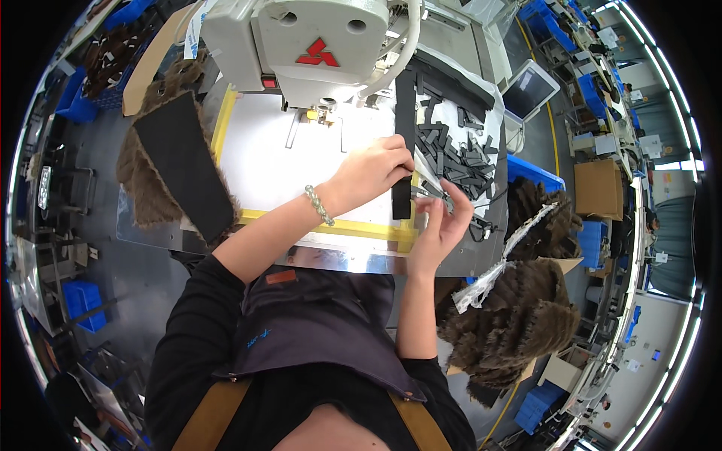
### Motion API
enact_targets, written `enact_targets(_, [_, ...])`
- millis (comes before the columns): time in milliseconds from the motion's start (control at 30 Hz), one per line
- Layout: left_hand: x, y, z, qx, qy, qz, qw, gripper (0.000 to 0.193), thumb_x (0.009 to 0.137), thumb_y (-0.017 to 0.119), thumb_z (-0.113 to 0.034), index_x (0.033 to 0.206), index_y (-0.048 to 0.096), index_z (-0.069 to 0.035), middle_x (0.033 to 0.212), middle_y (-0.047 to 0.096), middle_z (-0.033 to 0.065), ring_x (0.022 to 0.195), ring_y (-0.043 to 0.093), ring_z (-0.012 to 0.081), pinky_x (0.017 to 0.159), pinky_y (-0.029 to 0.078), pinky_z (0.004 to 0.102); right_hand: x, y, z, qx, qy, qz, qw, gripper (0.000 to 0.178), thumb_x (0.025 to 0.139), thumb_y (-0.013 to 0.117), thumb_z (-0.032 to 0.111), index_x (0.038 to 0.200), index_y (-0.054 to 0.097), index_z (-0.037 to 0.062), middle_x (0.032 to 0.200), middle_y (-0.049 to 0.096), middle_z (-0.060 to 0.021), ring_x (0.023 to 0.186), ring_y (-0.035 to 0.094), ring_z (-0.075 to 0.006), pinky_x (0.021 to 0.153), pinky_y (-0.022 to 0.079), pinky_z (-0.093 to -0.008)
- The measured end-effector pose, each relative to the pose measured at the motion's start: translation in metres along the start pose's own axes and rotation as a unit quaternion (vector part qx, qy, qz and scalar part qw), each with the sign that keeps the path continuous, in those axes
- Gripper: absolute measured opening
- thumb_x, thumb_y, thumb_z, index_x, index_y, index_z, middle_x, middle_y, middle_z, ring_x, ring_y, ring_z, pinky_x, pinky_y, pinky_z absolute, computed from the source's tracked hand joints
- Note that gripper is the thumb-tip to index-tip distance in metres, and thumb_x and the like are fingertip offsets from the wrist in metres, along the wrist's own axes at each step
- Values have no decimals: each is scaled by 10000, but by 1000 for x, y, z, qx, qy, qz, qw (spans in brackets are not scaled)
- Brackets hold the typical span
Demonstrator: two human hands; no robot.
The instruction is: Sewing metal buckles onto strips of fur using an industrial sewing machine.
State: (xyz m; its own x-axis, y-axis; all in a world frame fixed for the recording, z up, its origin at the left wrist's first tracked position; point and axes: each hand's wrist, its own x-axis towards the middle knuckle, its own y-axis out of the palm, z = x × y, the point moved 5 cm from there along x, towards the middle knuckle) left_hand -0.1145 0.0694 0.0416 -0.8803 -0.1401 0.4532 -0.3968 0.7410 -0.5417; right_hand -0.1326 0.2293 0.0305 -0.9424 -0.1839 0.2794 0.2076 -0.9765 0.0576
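Strip of black fabric (404,120), under curled left hand (374,171) (pinch unclear), may skew if half-spread right hand (442,222) at four o'clock knocks it.

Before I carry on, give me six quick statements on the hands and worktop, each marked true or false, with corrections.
1. The left hand touches the long black strip. True.
2. The strip lies crosswise, from left to right. False: it runs lengthwise, away from the person.
3. A bead bracelet circles the left wrist. True.
4. The right hand is left of the strip. False: the right hand is to its right, by the strip's near end.
5. Small black pieces lie right of the strip. True.
6. The white sheet has a blue border. False: the sheet's border is yellow.
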Motion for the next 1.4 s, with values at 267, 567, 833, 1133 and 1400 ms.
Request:
enact_targets(267, [-2, -17, -30, 63, 156, -116, 979, 54, 745, 656, -94, 790, 632, -78, 752, 570, 16, 687, 621, 194, 590, 509, 314, 70, 39, -21, 159, 175, 227, 945, 434, 1040, 313, 317, 1283, 469, -7, 1184, 599, -180, 1021, 589, -181, 899, 476, -310])
enact_targets(567, [-14, -22, -36, 133, 224, -83, 962, 88, 713, 644, -81, 798, 630, -92, 762, 580, -9, 708, 619, 148, 599, 508, 280, 158, 54, -72, 80, 191, 222, 953, 337, 1001, 450, 254, 1195, 548, -4, 1163, 624, -133, 1035, 600, -212, 881, 490, -318])
enact_targets(833, [-28, -45, 5, 198, 153, -45, 967, 101, 730, 628, -73, 825, 617, -105, 791, 597, -13, 725, 625, 147, 570, 515, 262, 139, 39, -9, -351, -224, 116, 902, 306, 804, 665, 86, 1107, 630, 65, 1131, 605, -113, 884, 571, -209, 763, 456, -335])
enact_targets(1133, [-49, -67, 3, 183, 95, -78, 975, 75, 745, 622, -74, 809, 602, -108, 803, 611, -2, 671, 633, 162, 514, 492, 289, 38, 101, -13, -199, -111, 440, 869, 472, 715, 729, 19, 1167, 601, 59, 1144, 613, -96, 938, 639, -249, 824, 506, -323])
enact_targets(1400, [-74, -76, -7, 283, 166, -76, 942, 94, 697, 632, -113, 787, 610, -101, 817, 616, -21, 827, 610, 137, 665, 499, 282, 29, 125, -21, -180, -145, 472, 851, 334, 726, 668, 4, 1059, 644, 17, 1053, 656, -149, 996, 626, -322, 860, 498, -363])
